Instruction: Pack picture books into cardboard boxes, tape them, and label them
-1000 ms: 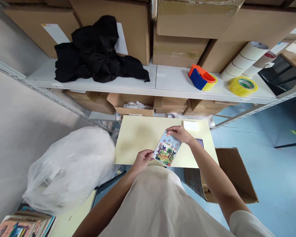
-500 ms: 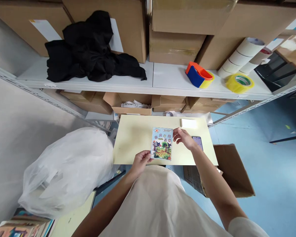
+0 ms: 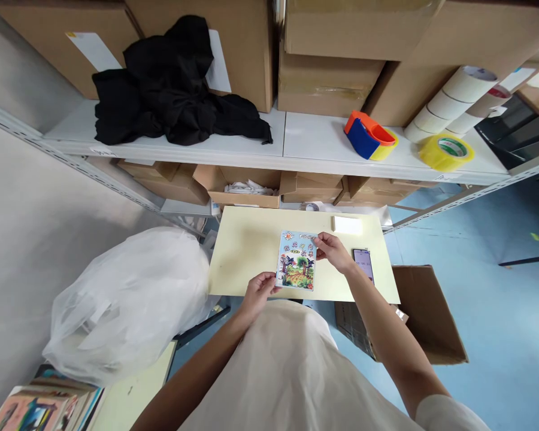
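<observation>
An illustrated children's book [image 3: 297, 263] with a light blue cover, trees and birds faces me above the pale yellow table [image 3: 242, 239]. My left hand [image 3: 259, 291] pinches its lower left corner, the thumb on the cover. At the upper right edge, my right hand [image 3: 332, 250] grips the book between thumb and fingers. A phone [image 3: 363, 263] with a lit screen lies just right of my right hand, partly covered by the forearm. Farther back on the table sits a small white stack of cards or paper [image 3: 347, 225].
A metal shelf [image 3: 314, 140] beyond the table bears black cloth [image 3: 175, 90], tape rolls [image 3: 447, 152], and cardboard boxes [image 3: 336, 84]. At left bulges a white plastic bag [image 3: 130, 299], with books [image 3: 49, 407] below it. An opened carton [image 3: 431, 317] stands on the floor at right.
My right hand has closed its fingers on the book's upper right edge. My left hand keeps its hold on the lower left corner. The whole view has shifted slightly.
</observation>
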`<control>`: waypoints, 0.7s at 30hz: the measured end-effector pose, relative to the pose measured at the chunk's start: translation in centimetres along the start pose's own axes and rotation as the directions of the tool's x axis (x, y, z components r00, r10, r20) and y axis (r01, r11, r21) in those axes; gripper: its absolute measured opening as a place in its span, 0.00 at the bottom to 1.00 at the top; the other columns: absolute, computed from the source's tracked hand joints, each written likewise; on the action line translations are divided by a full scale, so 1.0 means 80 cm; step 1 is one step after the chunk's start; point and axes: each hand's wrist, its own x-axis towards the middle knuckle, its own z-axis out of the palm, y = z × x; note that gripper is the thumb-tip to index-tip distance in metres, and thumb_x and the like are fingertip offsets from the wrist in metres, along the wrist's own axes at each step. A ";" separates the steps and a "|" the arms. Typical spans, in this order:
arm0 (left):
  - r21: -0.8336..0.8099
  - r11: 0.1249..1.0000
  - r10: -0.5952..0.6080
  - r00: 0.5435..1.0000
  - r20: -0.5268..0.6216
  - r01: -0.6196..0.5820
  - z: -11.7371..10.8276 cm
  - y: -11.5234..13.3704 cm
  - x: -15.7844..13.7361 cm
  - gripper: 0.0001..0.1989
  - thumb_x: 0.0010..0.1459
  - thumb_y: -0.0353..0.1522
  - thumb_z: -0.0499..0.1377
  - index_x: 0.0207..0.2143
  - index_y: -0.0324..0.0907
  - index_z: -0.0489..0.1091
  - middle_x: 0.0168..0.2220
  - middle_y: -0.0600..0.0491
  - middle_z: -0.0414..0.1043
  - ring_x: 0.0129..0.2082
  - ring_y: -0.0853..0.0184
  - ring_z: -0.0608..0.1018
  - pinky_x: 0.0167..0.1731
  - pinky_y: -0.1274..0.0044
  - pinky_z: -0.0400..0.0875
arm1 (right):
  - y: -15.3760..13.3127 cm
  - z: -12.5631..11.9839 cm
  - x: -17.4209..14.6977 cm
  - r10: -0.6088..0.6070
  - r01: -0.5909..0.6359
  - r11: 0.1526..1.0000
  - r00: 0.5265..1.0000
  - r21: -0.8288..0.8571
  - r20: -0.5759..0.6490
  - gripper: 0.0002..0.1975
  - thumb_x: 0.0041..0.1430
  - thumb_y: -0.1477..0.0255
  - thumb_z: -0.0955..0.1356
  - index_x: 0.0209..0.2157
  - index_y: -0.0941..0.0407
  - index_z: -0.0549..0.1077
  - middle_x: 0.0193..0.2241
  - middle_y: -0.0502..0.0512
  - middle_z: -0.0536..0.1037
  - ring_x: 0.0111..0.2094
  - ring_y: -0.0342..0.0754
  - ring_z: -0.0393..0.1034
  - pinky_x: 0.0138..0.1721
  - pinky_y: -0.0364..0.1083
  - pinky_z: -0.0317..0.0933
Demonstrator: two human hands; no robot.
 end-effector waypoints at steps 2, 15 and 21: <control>0.009 1.000 0.022 1.000 0.005 -0.023 0.001 0.001 -0.001 0.19 0.43 0.44 0.66 0.31 0.39 0.71 0.33 0.51 0.74 0.32 0.68 0.76 0.38 0.74 0.71 | 0.000 0.001 0.001 0.006 -0.006 1.000 1.000 0.017 0.007 0.22 0.46 0.50 0.69 0.26 0.55 0.63 0.22 0.47 0.72 0.22 0.42 0.69 0.24 0.43 0.66; -0.149 0.967 -0.180 0.968 0.174 0.206 0.008 0.007 -0.009 0.20 0.39 0.37 0.70 0.36 0.37 0.75 0.31 0.51 0.75 0.28 0.70 0.75 0.37 0.75 0.69 | -0.004 -0.005 0.008 -0.371 0.376 0.927 0.914 0.002 0.164 0.17 0.51 0.61 0.70 0.42 0.50 0.70 0.43 0.54 0.72 0.44 0.47 0.68 0.43 0.47 0.63; -0.106 0.974 -0.176 0.964 0.201 0.200 0.016 0.012 -0.008 0.19 0.40 0.35 0.70 0.38 0.40 0.76 0.38 0.46 0.76 0.38 0.62 0.77 0.42 0.72 0.69 | -0.020 -0.004 0.018 -0.294 0.334 0.939 0.907 -0.087 0.303 0.17 0.53 0.55 0.67 0.31 0.55 0.69 0.28 0.52 0.73 0.31 0.45 0.66 0.33 0.46 0.62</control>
